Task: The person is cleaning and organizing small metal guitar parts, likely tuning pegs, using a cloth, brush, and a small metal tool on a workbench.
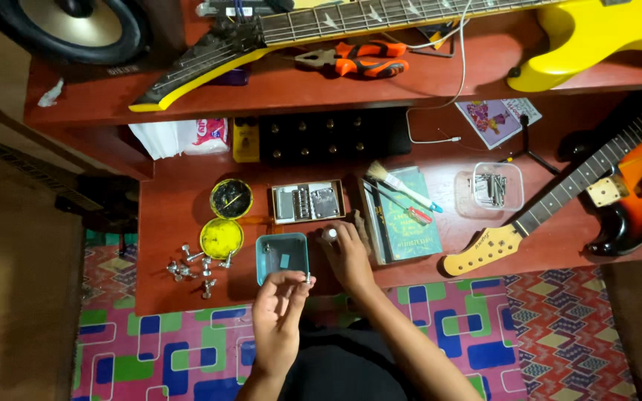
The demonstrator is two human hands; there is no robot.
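At the desk's front edge, a small screw (307, 278) is pinched in the left hand (278, 315) beside the teal tray (282, 257). A small white knob (330, 234), just right of the tray, is gripped by the right hand (349, 256).

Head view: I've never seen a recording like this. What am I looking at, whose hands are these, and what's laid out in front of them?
There is no machine here: a camera on a person's head looks straight down at their own two bare hands over a low reddish wooden table. The left hand pinches a small metal part, too small to identify, beside a teal plastic tray. The right hand rests on the table touching a small silvery piece. Nearby lie loose tuning pegs, two round yellow tins, a metal guitar bridge in its box, a brush on a green book and a sunburst electric guitar. A yellow guitar and orange pliers sit on the shelf above.
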